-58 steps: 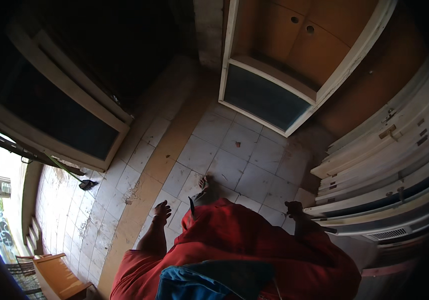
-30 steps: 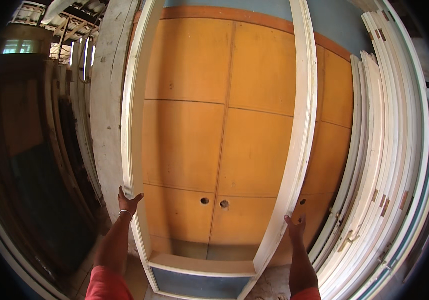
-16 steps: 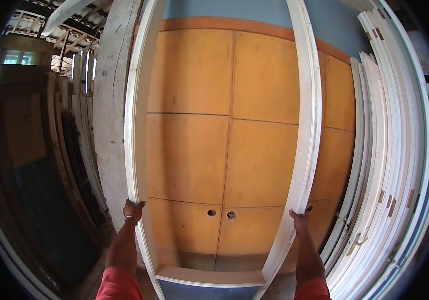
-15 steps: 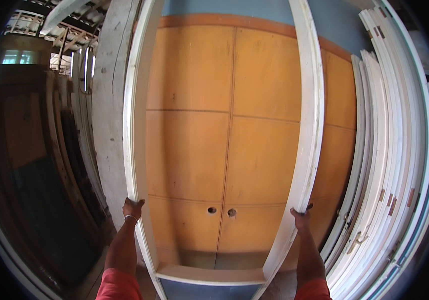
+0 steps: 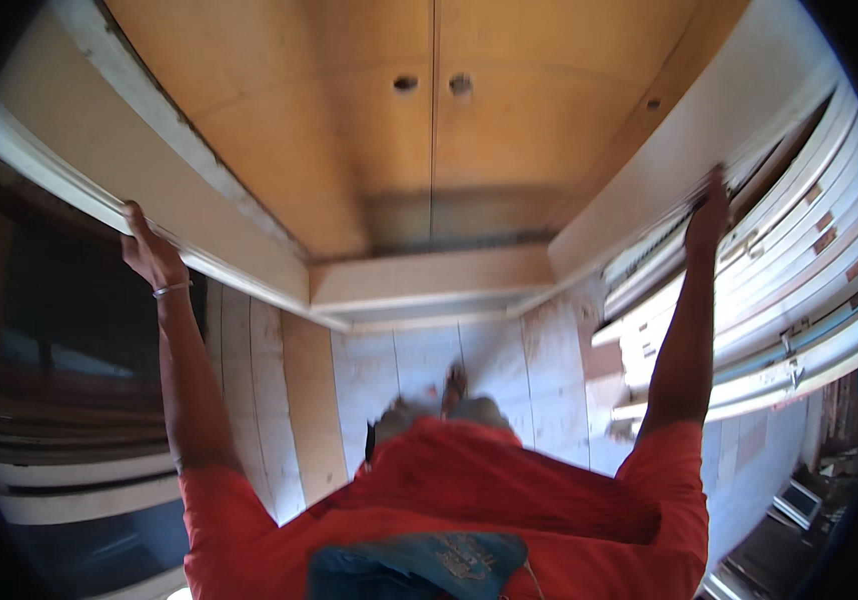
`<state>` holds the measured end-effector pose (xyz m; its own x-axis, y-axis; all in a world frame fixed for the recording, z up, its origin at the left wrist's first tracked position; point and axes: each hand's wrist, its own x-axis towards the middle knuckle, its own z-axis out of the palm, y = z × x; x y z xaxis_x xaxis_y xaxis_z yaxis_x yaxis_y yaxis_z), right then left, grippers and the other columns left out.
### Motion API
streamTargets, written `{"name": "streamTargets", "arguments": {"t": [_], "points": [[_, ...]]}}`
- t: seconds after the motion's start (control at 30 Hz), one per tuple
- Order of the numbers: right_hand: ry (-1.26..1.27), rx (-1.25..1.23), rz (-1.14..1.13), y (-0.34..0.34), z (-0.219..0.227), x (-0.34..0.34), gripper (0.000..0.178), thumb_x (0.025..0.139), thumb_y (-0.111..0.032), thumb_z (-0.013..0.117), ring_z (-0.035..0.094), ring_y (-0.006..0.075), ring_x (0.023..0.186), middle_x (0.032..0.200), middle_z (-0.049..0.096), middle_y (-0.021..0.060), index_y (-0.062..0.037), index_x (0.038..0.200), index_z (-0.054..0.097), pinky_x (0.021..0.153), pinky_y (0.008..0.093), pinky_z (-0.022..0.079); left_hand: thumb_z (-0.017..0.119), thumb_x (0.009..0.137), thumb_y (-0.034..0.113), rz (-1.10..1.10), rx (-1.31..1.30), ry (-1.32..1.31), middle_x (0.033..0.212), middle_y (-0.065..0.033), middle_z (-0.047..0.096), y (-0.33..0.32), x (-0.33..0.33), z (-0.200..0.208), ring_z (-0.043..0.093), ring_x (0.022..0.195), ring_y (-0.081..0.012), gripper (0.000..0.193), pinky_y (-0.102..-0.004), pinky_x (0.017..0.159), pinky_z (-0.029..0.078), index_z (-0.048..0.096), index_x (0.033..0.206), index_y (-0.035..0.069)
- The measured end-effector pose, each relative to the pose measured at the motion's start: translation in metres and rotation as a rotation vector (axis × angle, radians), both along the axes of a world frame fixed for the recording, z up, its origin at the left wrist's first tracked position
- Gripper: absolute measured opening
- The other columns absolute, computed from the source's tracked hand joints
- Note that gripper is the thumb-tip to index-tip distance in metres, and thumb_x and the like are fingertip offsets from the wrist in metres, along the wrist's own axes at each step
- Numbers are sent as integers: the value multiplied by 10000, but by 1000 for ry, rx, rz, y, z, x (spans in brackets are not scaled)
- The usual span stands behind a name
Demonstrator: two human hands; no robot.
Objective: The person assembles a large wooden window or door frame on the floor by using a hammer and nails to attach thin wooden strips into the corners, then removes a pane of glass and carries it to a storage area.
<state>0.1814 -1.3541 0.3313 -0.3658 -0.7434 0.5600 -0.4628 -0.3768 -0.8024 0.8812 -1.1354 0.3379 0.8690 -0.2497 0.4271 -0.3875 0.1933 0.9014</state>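
Observation:
A tall white wooden frame (image 5: 419,280) stands before me, its two side boards rising left and right from a cross board at the bottom. My left hand (image 5: 154,253) grips the outer edge of the left side board, thumb showing on top. On the other side, my right hand (image 5: 709,215) holds the edge of the right side board; its fingers are partly blurred. Behind the frame are orange-brown wooden double doors (image 5: 329,150) with two round holes near their middle seam.
Pale wooden panels (image 5: 799,250) lean in a row close by my right arm. Dark doors or panels (image 5: 69,310) stand at the left. Below lies a floor of light boards (image 5: 429,355), with my feet on it. Loose clutter (image 5: 799,505) lies at the lower right.
My view has tipped down, so my body and the floor now show. Both hands keep hold of the frame, whose lower end appears nearer and wider.

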Motion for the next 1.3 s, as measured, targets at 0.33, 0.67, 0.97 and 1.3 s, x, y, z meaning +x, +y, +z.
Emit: {"name": "streamTargets", "arguments": {"t": [0.33, 0.67, 0.97, 1.3], "points": [[-224, -27, -194, 49, -26, 20, 750, 935, -652, 313, 478, 254, 1168, 1290, 464, 154, -10, 1307, 418, 979, 401, 435, 471, 924, 578, -32, -291, 50, 1452, -121, 341, 60, -47, 3, 336, 1309, -260, 740, -398, 1096, 282, 341, 1412, 37], [-330, -72, -99, 52, -6, 11, 950, 818, -820, 241, 335, 284, 1302, 1377, 343, 162, -48, 1362, 347, 1082, 439, 312, 429, 922, 621, 252, -77, -204, 1415, -119, 364, 130, -126, -3, 400, 1277, -257, 703, -434, 1090, 324, 365, 1388, 98], [-500, -65, -13, 82, 4, -3, 973, 784, -835, 268, 419, 250, 1245, 1308, 439, 134, -40, 1326, 411, 1065, 409, 336, 405, 919, 637, 261, -348, 59, 1389, -133, 414, 172, -176, 11, 421, 1287, -262, 727, -447, 1101, 306, 379, 1396, 89], [-537, -195, -180, 254, 19, -13, 932, 736, -775, 462, 387, 279, 1265, 1332, 416, 121, -54, 1323, 401, 1077, 443, 314, 641, 778, 649, -50, -352, 91, 1291, -74, 467, 203, -106, 18, 457, 1208, -231, 785, -426, 996, 403, 444, 1341, 138]]}}
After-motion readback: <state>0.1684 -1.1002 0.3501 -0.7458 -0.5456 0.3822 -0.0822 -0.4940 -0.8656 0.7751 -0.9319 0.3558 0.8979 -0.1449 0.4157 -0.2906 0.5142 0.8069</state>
